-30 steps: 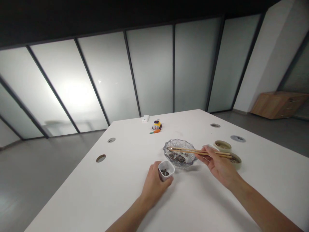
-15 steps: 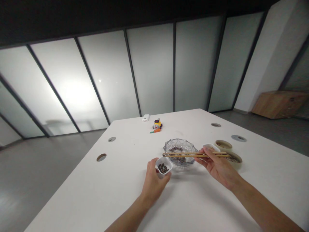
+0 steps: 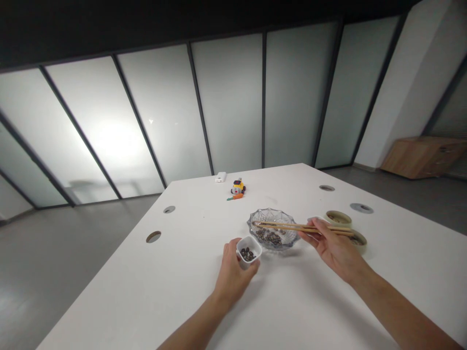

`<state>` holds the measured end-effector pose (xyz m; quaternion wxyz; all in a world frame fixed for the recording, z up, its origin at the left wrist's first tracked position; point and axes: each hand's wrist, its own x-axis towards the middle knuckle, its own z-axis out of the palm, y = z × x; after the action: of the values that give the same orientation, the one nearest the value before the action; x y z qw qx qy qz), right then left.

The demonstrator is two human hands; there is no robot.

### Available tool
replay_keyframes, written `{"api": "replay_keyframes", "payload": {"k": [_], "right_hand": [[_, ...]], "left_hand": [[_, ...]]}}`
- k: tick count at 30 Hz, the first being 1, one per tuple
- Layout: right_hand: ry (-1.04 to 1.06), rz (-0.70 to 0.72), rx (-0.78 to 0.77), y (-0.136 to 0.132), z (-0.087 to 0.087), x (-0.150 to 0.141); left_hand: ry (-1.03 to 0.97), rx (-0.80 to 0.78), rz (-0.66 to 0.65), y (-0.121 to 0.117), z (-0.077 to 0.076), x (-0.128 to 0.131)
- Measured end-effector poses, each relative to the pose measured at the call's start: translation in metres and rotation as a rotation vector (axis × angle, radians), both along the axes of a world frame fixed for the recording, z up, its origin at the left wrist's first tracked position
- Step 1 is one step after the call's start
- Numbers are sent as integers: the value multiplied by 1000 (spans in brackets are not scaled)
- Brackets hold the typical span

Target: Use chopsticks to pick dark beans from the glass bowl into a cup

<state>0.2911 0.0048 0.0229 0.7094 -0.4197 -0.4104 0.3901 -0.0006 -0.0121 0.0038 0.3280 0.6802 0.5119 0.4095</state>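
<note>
My left hand [image 3: 233, 272] is closed round a small white square cup [image 3: 251, 241], tilted toward me, with several dark seeds [image 3: 248, 253] in it. Just beyond it stands a clear scalloped glass bowl [image 3: 292, 238] holding more dark seeds [image 3: 270, 237]. In my right hand [image 3: 333, 250] is a pair of wooden chopsticks [image 3: 292, 226], which reach leftward over the bowl. Their tips are above its left part; whether they pinch a seed is too small to tell. Partly hidden behind my right hand are a white container [image 3: 314, 219] and a pale green round dish [image 3: 361, 241].
Another pale green dish [image 3: 338, 218] sits behind the right hand. Farther back on the white table [image 3: 189, 253] are a yellow toy vehicle [image 3: 238, 186], an orange-and-green carrot-like object [image 3: 235, 197] and a white box [image 3: 221, 177]. Round holes [image 3: 153, 236] pierce the tabletop.
The chopsticks in my right hand have moved from above the cup's far edge to over the bowl, away from me and slightly right. My left hand and cup have barely shifted.
</note>
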Motion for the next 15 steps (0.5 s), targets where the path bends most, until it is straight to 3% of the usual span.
{"api": "replay_keyframes", "payload": {"k": [5, 10, 15], "right_hand": [[-379, -152, 48, -4, 3, 3], [-874, -229, 251, -12, 1, -6], [-917, -156, 313, -16, 1, -12]], "left_hand": [[43, -33, -49, -1, 1, -2], [59, -40, -72, -1, 1, -1], [75, -37, -79, -1, 1, -1]]}}
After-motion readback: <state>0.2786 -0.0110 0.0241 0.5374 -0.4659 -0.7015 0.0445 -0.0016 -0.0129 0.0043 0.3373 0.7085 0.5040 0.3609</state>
